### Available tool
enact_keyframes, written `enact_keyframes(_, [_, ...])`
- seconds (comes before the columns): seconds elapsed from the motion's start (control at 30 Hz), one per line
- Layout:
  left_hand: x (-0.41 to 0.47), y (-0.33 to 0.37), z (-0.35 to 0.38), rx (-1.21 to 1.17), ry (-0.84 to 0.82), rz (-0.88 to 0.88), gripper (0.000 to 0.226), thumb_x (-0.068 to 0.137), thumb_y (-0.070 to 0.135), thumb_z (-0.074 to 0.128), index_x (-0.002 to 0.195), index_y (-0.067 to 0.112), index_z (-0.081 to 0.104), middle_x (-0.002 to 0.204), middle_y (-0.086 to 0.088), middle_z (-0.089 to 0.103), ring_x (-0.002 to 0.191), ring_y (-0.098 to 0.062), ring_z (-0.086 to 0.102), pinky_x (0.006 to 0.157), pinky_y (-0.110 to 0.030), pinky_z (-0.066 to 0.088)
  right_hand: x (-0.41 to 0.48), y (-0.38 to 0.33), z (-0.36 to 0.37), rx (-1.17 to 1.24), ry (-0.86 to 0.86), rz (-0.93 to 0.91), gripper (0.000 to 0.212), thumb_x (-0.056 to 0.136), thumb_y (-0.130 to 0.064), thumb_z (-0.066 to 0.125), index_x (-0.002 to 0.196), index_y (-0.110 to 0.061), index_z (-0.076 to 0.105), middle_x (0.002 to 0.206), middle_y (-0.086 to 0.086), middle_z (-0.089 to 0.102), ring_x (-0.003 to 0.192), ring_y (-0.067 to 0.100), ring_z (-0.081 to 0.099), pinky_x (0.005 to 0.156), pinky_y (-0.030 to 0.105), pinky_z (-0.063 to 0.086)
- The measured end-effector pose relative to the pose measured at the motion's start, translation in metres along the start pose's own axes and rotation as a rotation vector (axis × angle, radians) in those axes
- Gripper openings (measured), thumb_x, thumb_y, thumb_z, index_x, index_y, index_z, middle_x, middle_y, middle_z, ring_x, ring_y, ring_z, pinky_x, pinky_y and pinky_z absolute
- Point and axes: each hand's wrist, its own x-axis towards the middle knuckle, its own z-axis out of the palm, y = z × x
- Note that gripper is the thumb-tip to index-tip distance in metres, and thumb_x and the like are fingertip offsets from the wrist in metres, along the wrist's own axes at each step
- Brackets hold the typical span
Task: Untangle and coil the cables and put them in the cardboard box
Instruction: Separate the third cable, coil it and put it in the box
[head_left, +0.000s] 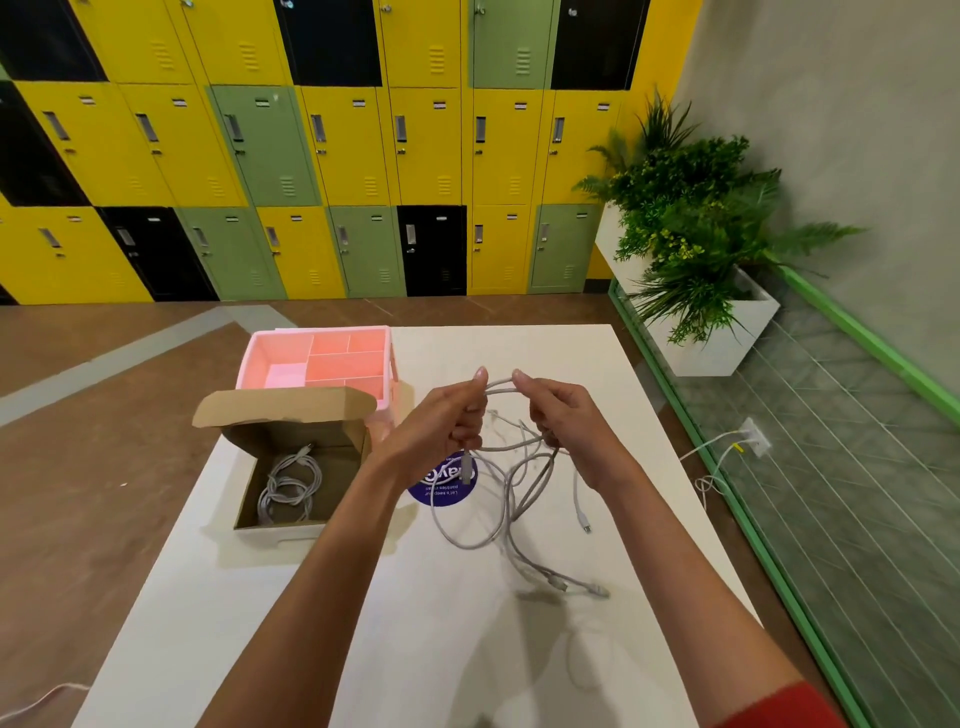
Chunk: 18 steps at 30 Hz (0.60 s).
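Note:
A tangle of grey cables (519, 483) hangs over the white table (467, 623), its lower loops and plugs lying on the surface. My left hand (441, 421) grips a strand, with a plug end dangling below the fist. My right hand (558, 410) pinches the same bundle a little to the right; a short arc of cable spans the two hands. The open cardboard box (291, 467) stands at the table's left edge, lid up. Inside lies one coiled grey cable (288, 488).
A pink compartment tray (270, 358) stands behind the box. A round blue sticker (441, 491) lies under the hands. Beyond the table's right edge are a green rail, a glass wall and white planters with plants. Lockers line the back wall.

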Motion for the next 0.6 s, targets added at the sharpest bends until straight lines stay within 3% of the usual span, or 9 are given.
enact_keyframes(0.07, [0.0, -0.003, 0.003, 0.0, -0.035, -0.001, 0.04, 0.099, 0.041, 0.042, 0.067, 0.019, 0.032, 0.059, 0.004, 0.02, 0.051, -0.009, 0.017, 0.046, -0.017, 0.027, -0.001, -0.001, 0.002, 0.06, 0.045, 0.02, 0.047, 0.089, -0.043, 0.061, 0.071, -0.002, 0.047, 0.059, -0.001, 0.028, 0.048, 0.007, 0.024, 0.047, 0.022, 0.022])
enact_keyframes(0.27, [-0.002, -0.009, 0.001, -0.075, -0.087, 0.003, 0.033, 0.102, 0.032, 0.039, 0.072, 0.016, 0.039, 0.061, 0.003, 0.018, 0.05, -0.008, 0.016, 0.043, -0.016, 0.022, -0.002, 0.001, 0.003, 0.195, 0.016, 0.121, 0.048, 0.094, -0.044, 0.052, 0.058, -0.021, 0.031, 0.057, -0.003, 0.025, 0.05, 0.01, 0.02, 0.045, 0.021, 0.019])
enact_keyframes(0.4, [0.0, -0.01, 0.003, -0.157, -0.058, 0.009, 0.03, 0.102, 0.028, 0.038, 0.076, 0.015, 0.045, 0.053, 0.009, 0.02, 0.044, -0.004, 0.017, 0.04, -0.015, 0.02, -0.001, 0.005, 0.002, 0.266, 0.027, 0.144, 0.045, 0.093, -0.035, 0.057, 0.057, -0.022, 0.033, 0.057, -0.004, 0.025, 0.052, 0.01, 0.018, 0.042, 0.018, 0.017])
enact_keyframes(0.6, [0.002, -0.005, 0.006, -0.282, -0.048, -0.031, 0.025, 0.097, 0.027, 0.044, 0.087, 0.01, 0.058, 0.046, 0.012, 0.021, 0.037, -0.001, 0.017, 0.037, -0.015, 0.013, -0.002, 0.011, -0.002, 0.17, -0.013, 0.101, 0.035, 0.092, -0.044, 0.056, 0.071, -0.018, 0.047, 0.059, -0.006, 0.037, 0.05, 0.008, 0.025, 0.045, 0.019, 0.024])
